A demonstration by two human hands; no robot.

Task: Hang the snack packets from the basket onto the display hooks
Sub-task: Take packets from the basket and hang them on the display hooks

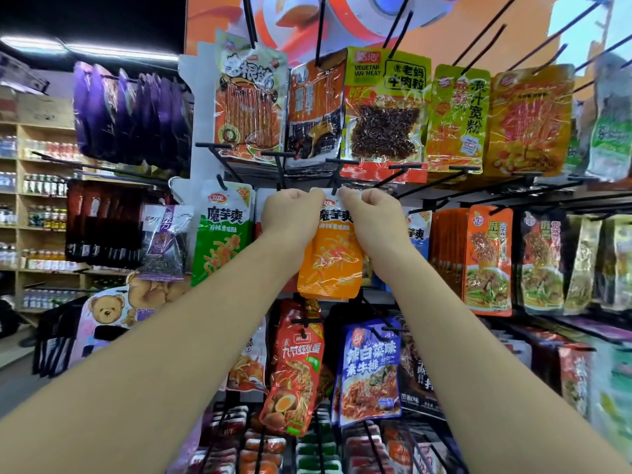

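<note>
Shop snack rack [345, 172], left hand [292, 213] and right hand [371, 217] pinching orange packet [330, 261] top

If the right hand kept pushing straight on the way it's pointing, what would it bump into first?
The right hand, pinching the orange packet, would probably meet the black hook just above it first; depth is hard to judge.

A shop: snack packets [383, 107] on black display hooks [342, 162], bottled goods on wooden shelves [41, 159] behind.
</note>
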